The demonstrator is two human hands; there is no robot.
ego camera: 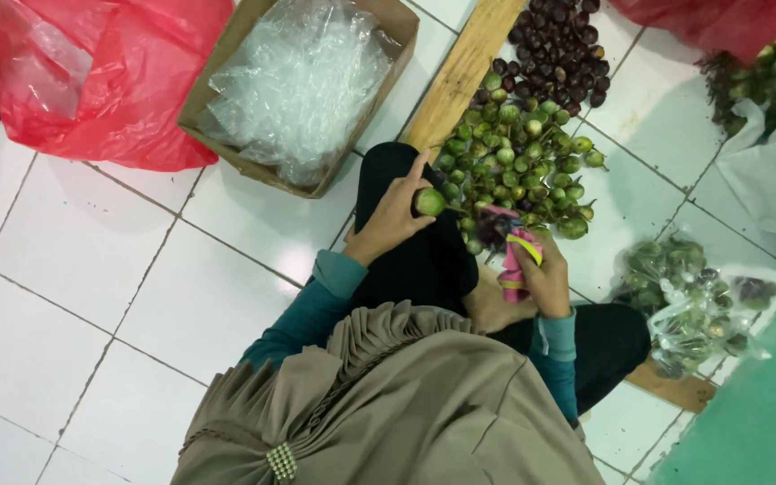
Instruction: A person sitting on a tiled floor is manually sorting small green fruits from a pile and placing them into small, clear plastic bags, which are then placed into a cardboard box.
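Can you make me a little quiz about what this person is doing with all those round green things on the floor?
1. True or false: the left hand holds a small green fruit.
2. What does the right hand grip?
A. a spoon
B. a pink and yellow handled tool
C. a cup
3. What fills the cardboard box behind the hands?

Key:
1. True.
2. B; its working end is hard to make out.
3. Clear plastic bags.
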